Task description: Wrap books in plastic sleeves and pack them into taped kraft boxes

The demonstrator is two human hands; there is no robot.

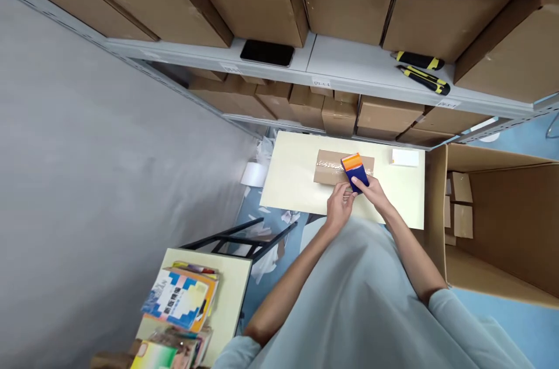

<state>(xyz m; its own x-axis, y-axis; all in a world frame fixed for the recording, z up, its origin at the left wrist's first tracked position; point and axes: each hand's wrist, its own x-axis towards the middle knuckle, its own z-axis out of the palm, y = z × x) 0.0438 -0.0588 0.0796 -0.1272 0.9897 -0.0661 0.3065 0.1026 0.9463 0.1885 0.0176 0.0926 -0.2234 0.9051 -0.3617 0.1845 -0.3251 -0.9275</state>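
A small dark-blue box with an orange end (354, 171) is held tilted above the pale table (297, 194). My right hand (367, 187) grips its lower right side, thumb across the blue face. At the lower left corner of the same box, my left hand (339, 203) has its fingers curled in against it; their exact hold is partly hidden. Behind the small box lies a brown cardboard box (328, 168) sealed with shiny clear tape, flat on the table and partly covered from view. Farther right on the tabletop rests a white box (404, 158).
Shelves with cardboard boxes (345, 2) rise beyond the table, holding a black phone (267, 53) and two yellow-black utility knives (421, 69). A large open carton (502, 229) stands right. Lower left, books (179, 299) lie on another table (236, 267). Paper scraps (266, 264) litter the floor.
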